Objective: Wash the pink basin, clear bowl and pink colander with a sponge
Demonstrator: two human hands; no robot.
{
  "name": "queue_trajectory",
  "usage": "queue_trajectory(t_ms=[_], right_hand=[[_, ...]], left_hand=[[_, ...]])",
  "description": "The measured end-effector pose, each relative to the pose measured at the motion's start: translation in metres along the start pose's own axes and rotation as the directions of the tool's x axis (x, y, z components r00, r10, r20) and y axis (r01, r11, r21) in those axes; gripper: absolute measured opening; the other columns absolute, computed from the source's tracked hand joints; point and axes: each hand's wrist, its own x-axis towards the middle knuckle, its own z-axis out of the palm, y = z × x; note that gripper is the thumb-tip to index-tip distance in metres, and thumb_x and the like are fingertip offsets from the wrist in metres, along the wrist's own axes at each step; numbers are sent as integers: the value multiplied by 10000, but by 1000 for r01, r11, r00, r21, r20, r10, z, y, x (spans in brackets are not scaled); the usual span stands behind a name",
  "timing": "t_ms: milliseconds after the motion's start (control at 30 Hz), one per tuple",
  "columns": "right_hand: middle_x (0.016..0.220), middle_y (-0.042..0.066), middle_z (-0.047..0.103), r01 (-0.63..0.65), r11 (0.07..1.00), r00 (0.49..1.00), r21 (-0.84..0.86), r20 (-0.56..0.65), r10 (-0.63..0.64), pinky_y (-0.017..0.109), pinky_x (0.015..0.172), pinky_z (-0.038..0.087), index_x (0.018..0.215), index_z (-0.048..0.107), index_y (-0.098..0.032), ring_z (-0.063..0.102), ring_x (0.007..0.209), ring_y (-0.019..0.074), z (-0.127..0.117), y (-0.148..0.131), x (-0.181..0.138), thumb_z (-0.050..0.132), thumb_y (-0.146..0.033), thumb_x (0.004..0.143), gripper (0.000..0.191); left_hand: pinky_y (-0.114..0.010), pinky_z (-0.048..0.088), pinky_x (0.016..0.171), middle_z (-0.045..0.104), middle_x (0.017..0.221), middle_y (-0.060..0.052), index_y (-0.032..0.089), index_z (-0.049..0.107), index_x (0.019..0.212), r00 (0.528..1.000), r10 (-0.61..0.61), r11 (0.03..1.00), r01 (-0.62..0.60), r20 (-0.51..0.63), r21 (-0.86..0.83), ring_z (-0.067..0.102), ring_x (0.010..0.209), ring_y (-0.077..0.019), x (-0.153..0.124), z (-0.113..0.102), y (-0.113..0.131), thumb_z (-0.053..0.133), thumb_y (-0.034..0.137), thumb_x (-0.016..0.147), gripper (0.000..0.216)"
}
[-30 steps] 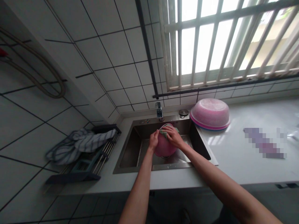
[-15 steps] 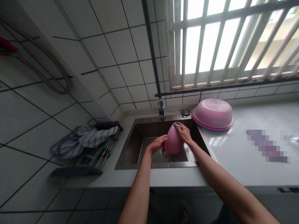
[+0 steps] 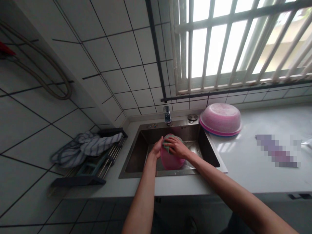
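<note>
A pink plastic basket with small holes is tilted up on its side inside the steel sink. My left hand grips its left rim. Against the outside of the basket, my right hand presses a greyish-green cloth, its fingers bent over the cloth. Part of the cloth is hidden under those fingers. Behind the basket stands the faucet, at the back edge of the sink.
Upside down on the counter right of the sink lies a larger pink basin. A drain cover sits behind the sink. On the left, a striped cloth lies over a dark rack. A blurred-out object is on the right counter.
The basket has turned and moved left and toward me. My right hand has slid from its upper right rim to its outer face with the cloth. My left hand has shifted slightly left.
</note>
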Motion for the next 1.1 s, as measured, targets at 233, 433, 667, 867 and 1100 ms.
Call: queue_trajectory(t_ms=[233,433,667,867,1100], right_hand=[[1389,95,698,-348,894,879,281,-234,416,441,1169,467,1313,747,-228,637,1305,236,-14,45,-4,432,-262,1022,431],[1477,44,636,-69,997,989,-40,-136,63,592,1273,258,1334,733,-342,475,1451,302,-12,-11,4,618,-209,952,421],[1490,41,632,-37,997,989,67,-142,46,524,1256,320,1316,739,-321,496,1447,265,-19,1,6,596,-195,932,429],[1037,87,806,-650,563,554,510,-188,811,423,998,552,1138,795,-172,712,1094,286,-28,61,-5,379,-406,982,502],[1395,58,700,-378,840,737,390,-422,528,404,1188,428,1286,759,-254,619,1333,231,-25,39,2,415,-330,1003,452]], left_hand=[[-299,539,727,776,799,-61,121,768,851,973,187,979,-174,-136,102,681,679,-168,-5,3,-3,800,460,867,340],[-279,525,734,776,807,-49,129,779,882,952,237,971,-230,-194,60,688,717,-162,1,0,2,830,433,820,314],[-307,532,818,786,853,-47,144,789,901,954,267,962,-256,-134,93,709,798,-187,1,-5,3,829,452,800,326],[-311,533,799,786,857,-51,145,788,912,941,336,933,-329,-24,148,691,797,-190,-3,-1,2,814,556,786,430],[-313,521,833,792,905,-56,143,795,922,900,421,900,-397,-115,180,699,864,-205,1,1,0,817,594,764,478]])
